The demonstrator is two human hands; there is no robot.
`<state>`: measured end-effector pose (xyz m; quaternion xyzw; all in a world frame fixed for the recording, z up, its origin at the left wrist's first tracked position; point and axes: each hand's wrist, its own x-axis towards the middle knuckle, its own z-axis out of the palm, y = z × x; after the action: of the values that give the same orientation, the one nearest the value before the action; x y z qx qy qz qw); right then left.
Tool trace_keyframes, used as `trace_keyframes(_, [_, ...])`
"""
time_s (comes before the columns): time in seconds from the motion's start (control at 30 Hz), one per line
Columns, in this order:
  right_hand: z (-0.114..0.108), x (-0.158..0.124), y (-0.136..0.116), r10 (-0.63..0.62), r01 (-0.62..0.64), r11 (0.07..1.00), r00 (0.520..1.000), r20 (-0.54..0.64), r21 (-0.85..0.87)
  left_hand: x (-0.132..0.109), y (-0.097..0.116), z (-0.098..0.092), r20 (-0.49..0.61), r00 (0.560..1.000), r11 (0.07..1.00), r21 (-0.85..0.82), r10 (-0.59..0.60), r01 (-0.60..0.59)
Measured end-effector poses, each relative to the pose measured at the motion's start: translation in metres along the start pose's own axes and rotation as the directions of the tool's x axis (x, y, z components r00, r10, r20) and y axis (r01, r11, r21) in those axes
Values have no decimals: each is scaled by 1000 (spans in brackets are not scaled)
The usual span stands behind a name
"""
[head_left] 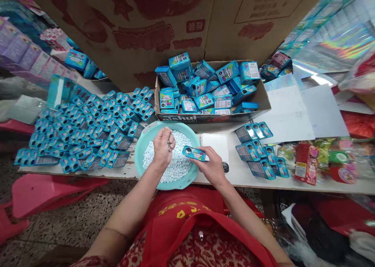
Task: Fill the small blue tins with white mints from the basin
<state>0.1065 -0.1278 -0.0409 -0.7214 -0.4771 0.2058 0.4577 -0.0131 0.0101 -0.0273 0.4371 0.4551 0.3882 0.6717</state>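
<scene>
A turquoise basin full of small pale candies stands in front of me at the bench's edge. Over it, my left hand is closed in a fist, fingers curled in; a small dark bit shows between them, too little to name. My right hand grips a small blue candy box at the basin's right side, with a round dark hole in its upturned end. Behind that hand lies a white flat scale-like device, partly covered by it.
Many similar blue boxes crowd the bench at left, and several stand at right. An open carton of closed blue boxes sits behind the basin, before a large cardboard box. White papers and wrapped packets lie at right.
</scene>
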Motion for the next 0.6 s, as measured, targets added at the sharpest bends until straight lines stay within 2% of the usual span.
trace_keyframes(0.03, [-7,-3,3,47,-46,998,998,-40,38,4,-6,-11,9,999,983,183,32,-33])
trace_keyframes(0.07, [-15,-7,7,95,-89,994,991,-91,60,7,-13,-22,41,997,916,393,65,-76])
trace_keyframes(0.13, [-31,-12,20,172,-165,985,960,-222,49,11,-30,-44,176,980,644,739,97,-196])
trace_keyframes(0.2, [-44,-15,41,202,-216,976,920,-337,-4,11,-49,-59,258,963,412,871,79,-267])
trace_keyframes(0.27, [-49,-14,65,196,-232,971,903,-382,-51,8,-65,-65,271,960,286,916,75,-281])
trace_keyframes(0.37, [-44,-12,96,194,-230,971,916,-350,-64,4,-78,-60,280,955,206,933,96,-294])
trace_keyframes(0.47, [-39,-13,110,197,-227,972,929,-315,-62,4,-83,-53,325,939,198,919,112,-342])
trace_keyframes(0.53, [-46,-15,114,131,-193,970,929,-346,-151,6,-83,-52,342,931,214,907,128,-363])
trace_keyframes(0.6, [-61,-15,118,56,-217,918,899,-435,-331,9,-84,-54,347,927,237,897,145,-373])
